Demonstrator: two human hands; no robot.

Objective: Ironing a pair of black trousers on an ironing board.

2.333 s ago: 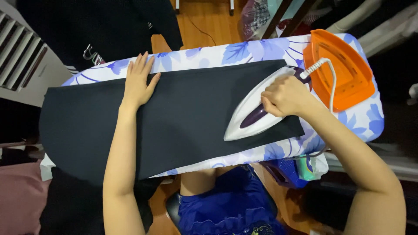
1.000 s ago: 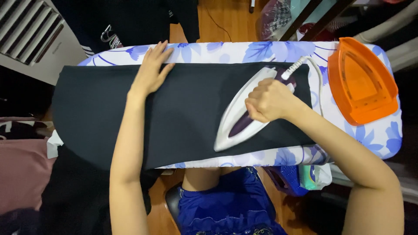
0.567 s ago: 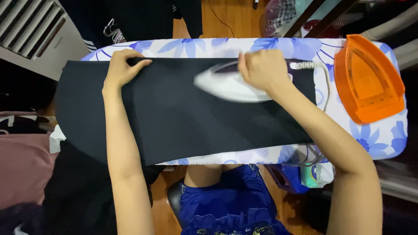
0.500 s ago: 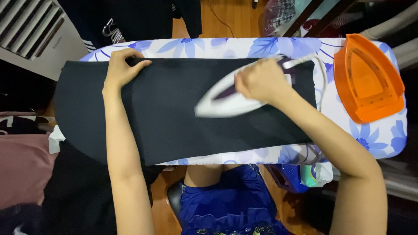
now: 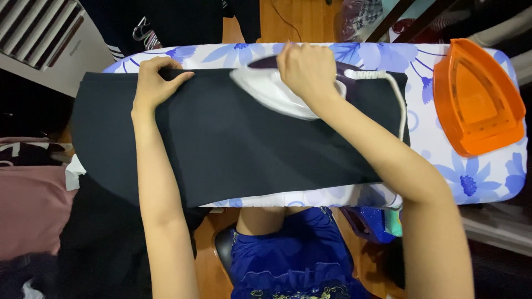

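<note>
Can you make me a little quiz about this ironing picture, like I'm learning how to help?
1. Which hand holds the iron?
2. True or false: the orange iron rest lies on the black cloth.
3. What is the left hand doing? A) lying open on the bare board B) gripping the cloth's far edge C) holding the cord

Key
1. The right hand, closed on the handle.
2. False: it sits on the flowered ironing board, apart from the cloth.
3. B
</note>
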